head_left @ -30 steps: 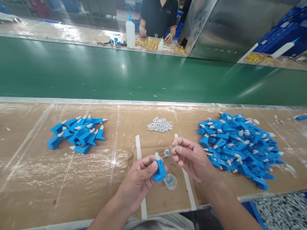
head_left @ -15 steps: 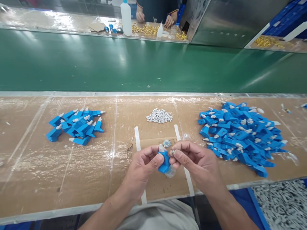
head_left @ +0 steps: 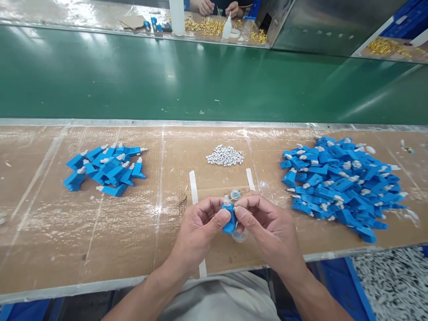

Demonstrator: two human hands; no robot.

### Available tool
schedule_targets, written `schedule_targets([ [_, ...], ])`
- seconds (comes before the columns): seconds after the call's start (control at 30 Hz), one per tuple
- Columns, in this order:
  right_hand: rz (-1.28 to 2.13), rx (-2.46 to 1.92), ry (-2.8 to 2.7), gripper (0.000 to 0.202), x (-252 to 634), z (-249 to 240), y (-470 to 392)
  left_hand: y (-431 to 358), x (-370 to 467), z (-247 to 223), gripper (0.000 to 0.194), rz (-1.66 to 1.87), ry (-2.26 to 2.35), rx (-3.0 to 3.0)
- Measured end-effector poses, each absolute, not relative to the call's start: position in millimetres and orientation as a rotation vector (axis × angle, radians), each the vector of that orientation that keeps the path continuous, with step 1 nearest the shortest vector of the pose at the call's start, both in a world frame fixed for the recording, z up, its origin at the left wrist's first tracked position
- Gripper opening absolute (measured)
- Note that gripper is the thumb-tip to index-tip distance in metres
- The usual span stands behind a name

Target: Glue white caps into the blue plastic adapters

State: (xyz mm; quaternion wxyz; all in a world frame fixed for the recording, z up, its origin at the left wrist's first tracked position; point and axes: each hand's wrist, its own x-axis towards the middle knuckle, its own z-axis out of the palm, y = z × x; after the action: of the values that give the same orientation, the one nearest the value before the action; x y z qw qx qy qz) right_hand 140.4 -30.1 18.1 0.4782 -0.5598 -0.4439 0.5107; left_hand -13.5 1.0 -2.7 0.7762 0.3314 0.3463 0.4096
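Note:
My left hand (head_left: pixel 200 229) grips a blue plastic part (head_left: pixel 228 219) with a whitish tip pointing up, over the front middle of the cardboard-covered table. Against that part's right side, my right hand (head_left: pixel 267 227) has its thumb and fingers pinched together; what lies between them is hidden. Just behind the hands is a small clear round dish (head_left: pixel 235 195), and another clear round dish (head_left: pixel 240 236) shows partly beneath them. Farther back lies a pile of small grey-white pieces (head_left: pixel 224 156).
Blue parts with white tips form a smaller pile (head_left: pixel 109 169) at left and a larger pile (head_left: pixel 341 183) at right. Beyond runs a green belt (head_left: pixel 200 80). Across it, a person's hands (head_left: pixel 219 8) are near gold pieces (head_left: pixel 207 27). A blue bin (head_left: pixel 359 285) stands lower right.
My right hand has moved left, and its pinched fingers now meet the blue part's side. The camera view has tilted down slightly. Across the belt, the other person's hands have shifted.

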Motion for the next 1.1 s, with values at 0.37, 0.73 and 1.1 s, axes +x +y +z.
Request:
schedule_targets([
  [0.37,1.061,-1.441,-1.137,0.014,131,12,-38,-4,-10,-5,0.023,0.987,0.947,0.906],
  [0.73,1.653,-1.064,-0.72,0.028,153,17,-28,4,-13,20,0.026,0.828,0.692,0.832],
  [1.1,1.702,-1.01,-0.727,0.024,147,30,-32,-7,-15,36,0.021,0.834,0.727,0.943],
])
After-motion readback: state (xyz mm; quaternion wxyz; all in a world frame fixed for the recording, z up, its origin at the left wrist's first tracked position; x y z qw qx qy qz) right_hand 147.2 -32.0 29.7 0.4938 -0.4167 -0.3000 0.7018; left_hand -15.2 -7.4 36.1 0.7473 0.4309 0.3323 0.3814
